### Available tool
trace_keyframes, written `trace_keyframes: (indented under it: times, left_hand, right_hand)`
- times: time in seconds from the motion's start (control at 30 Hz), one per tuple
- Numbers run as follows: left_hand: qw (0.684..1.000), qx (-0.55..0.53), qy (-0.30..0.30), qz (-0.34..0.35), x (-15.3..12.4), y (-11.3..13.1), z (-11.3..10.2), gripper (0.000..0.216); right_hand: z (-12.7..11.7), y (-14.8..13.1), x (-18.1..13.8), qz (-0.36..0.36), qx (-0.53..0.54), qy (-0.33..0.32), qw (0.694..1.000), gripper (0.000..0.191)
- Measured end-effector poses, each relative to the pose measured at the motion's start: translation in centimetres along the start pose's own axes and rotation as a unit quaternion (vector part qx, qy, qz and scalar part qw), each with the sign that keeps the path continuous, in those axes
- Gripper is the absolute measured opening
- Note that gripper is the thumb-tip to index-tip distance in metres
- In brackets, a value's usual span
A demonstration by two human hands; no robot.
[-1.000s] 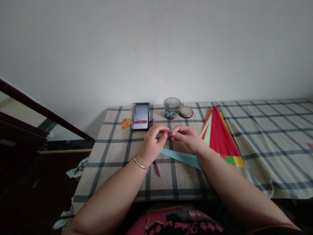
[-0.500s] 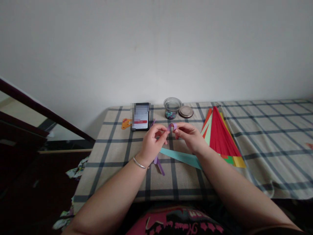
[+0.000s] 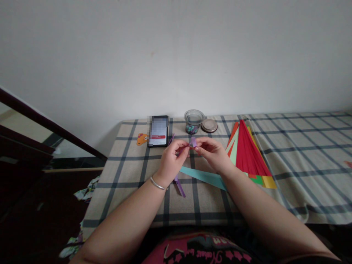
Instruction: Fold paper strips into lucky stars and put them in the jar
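Note:
My left hand (image 3: 172, 159) and my right hand (image 3: 213, 154) meet above the checked tablecloth (image 3: 132, 172), both pinched on a thin purple paper strip (image 3: 193, 142). The strip is curled into a small loop between my fingertips. Its free tail (image 3: 180, 186) hangs below my left wrist, down onto the cloth. A light blue paper strip (image 3: 203, 176) lies flat under my right forearm.
A fan of red, green, orange and yellow paper strips (image 3: 247, 154) lies to the right. At the back stand a phone (image 3: 158, 131), a clear jar (image 3: 194, 121) with small coloured pieces, its lid (image 3: 208, 125) and an orange paper shape (image 3: 142, 139). The table's left edge drops to a dark floor.
The purple strip went from a flat pinch to a small curled loop at my fingertips, and its tail has swung slightly to the right. Both hands stayed in place.

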State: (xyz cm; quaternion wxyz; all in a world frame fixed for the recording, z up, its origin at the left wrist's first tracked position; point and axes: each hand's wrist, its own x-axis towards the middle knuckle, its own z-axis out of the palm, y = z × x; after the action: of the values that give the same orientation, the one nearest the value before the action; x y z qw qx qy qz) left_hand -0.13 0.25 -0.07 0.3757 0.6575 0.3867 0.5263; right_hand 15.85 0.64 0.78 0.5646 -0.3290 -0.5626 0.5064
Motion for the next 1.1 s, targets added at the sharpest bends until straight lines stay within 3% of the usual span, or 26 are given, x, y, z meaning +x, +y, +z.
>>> trace_keyframes:
  times: [0.13, 0.27, 0.4, 0.5, 0.6, 0.73, 1.1]
  left_hand:
    - [0.998, 0.047, 0.006, 0.029, 0.1, 0.7, -0.2, 0.006]
    - [0.980, 0.151, 0.036, 0.121, 0.3, 1.3, -0.5, 0.005]
    - [0.981, 0.119, 0.039, 0.148, 0.4, 1.2, -0.5, 0.005]
    - [0.994, 0.048, 0.046, 0.088, 0.4, 1.1, -0.4, 0.005]
    - [0.996, -0.075, 0.045, -0.018, 0.3, 1.0, -0.1, 0.012]
    - [0.948, -0.277, 0.032, -0.150, 0.3, 1.0, 0.3, 0.026]
    - [0.892, -0.390, -0.005, -0.226, 0.6, 1.9, 0.2, 0.035]
  right_hand:
    - [0.2, -0.2, -0.2, 0.005, -0.018, -0.012, 1.000, 0.024]
    - [0.1, -0.3, -0.3, -0.003, -0.079, 0.004, 0.997, 0.024]
    - [0.0, -0.3, -0.3, -0.008, -0.106, 0.002, 0.994, 0.025]
    - [0.0, -0.3, -0.3, -0.008, -0.115, 0.003, 0.993, 0.026]
    - [0.1, -0.3, -0.3, -0.005, -0.117, 0.007, 0.993, 0.027]
    - [-0.1, -0.2, -0.4, 0.001, -0.113, 0.005, 0.994, 0.026]
    - [0.1, -0.6, -0.5, -0.004, -0.149, 0.000, 0.989, 0.029]
